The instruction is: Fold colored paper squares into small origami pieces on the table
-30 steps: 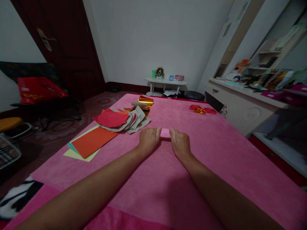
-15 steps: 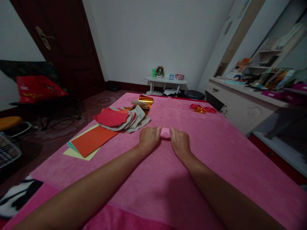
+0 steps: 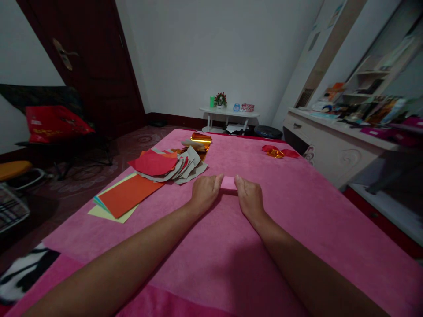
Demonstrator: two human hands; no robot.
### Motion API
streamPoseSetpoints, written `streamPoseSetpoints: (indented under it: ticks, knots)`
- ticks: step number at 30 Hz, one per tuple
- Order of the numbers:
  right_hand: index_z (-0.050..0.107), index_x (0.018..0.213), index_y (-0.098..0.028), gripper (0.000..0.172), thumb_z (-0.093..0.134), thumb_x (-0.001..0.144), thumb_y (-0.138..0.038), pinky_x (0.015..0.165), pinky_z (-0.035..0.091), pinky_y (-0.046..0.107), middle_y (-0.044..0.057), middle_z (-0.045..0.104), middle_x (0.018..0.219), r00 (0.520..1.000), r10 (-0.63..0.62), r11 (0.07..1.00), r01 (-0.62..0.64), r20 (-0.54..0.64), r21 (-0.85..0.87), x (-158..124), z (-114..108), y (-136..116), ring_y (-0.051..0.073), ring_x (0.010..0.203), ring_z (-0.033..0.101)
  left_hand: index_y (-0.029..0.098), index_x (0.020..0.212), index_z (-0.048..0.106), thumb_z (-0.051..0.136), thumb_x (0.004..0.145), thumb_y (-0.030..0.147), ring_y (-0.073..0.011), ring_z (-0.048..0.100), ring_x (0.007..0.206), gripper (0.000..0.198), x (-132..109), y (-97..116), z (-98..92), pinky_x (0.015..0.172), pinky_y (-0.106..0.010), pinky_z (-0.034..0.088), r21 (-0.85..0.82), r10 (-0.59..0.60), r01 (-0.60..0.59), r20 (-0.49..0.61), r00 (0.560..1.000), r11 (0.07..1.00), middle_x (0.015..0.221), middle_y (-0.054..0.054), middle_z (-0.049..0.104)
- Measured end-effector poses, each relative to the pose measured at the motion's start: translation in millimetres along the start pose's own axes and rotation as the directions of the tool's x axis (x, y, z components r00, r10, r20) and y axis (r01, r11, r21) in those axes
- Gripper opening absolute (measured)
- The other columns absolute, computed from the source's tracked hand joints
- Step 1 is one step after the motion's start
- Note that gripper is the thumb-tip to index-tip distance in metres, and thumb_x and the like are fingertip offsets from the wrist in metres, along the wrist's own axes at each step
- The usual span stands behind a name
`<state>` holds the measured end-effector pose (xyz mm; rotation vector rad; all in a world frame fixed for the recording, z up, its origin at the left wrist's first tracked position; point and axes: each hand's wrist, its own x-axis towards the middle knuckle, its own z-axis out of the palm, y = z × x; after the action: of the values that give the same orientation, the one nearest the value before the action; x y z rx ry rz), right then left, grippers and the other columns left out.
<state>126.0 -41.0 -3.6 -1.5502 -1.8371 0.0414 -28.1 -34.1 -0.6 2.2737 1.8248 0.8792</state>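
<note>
A small folded piece of pink paper [image 3: 228, 183] lies on the pink cloth [image 3: 297, 211] in the middle of the table. My left hand [image 3: 205, 193] presses on its left end and my right hand [image 3: 249, 197] on its right end, fingers curled down and closed on the paper. The thumbs point towards each other along the paper's near edge. Most of the paper is hidden under the two hands.
Left of my hands lie a fan of red and grey paper squares [image 3: 168, 166] and a stack of orange, blue and yellow sheets [image 3: 124, 196]. Gold foil [image 3: 200, 139] sits further back, red and gold scraps [image 3: 277, 152] at the far right. A white dresser [image 3: 333, 141] stands on the right.
Both hands stay pressed on the pink paper. They have barely shifted; the view moved slightly.
</note>
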Motion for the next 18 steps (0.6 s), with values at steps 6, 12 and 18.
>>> streamPoseSetpoints:
  ticks: [6, 12, 18]
  knots:
    - [0.064, 0.071, -0.018, 0.044, 0.030, 0.094, -0.035, 0.055, 0.035, 0.023, 0.005, 0.066, 0.064, 0.998, 0.062, 0.997, -0.061, -0.010, 0.052, 0, -1, 5, 0.016, 0.059, 0.058, 0.017, 0.060, 0.060, 0.013, 0.096, 0.047, -0.0138, 0.055, 0.058, 0.067, 3, -6, -2.0, 0.058, -0.024, 0.034, -0.256, -0.100, 0.093, -0.017, 0.995, 0.962, 0.060, -0.005, 0.061]
    - [0.065, 0.072, -0.018, 0.045, 0.032, 0.094, -0.040, 0.055, 0.033, 0.021, 0.003, 0.066, 0.064, 0.994, 0.103, 0.978, -0.105, -0.024, -0.181, 25, -10, 44, 0.014, 0.060, 0.058, 0.020, 0.050, 0.045, 0.011, 0.094, 0.049, -0.0157, 0.052, 0.056, 0.063, 2, -7, -6.2, 0.061, -0.026, 0.037, -0.417, -0.145, 0.142, 0.025, 0.989, 0.898, 0.052, -0.003, 0.052]
    - [0.070, 0.084, -0.016, 0.040, 0.037, 0.092, -0.038, 0.057, 0.033, 0.025, 0.012, 0.070, 0.081, 0.943, 0.277, 0.887, -0.325, -0.186, -0.327, 87, -56, 147, 0.019, 0.073, 0.063, 0.020, 0.052, 0.043, 0.015, 0.093, 0.049, -0.0165, 0.049, 0.056, 0.058, -1, -4, -4.5, 0.058, -0.027, 0.033, -0.424, -0.121, 0.171, 0.143, 0.982, 0.889, 0.052, -0.001, 0.047]
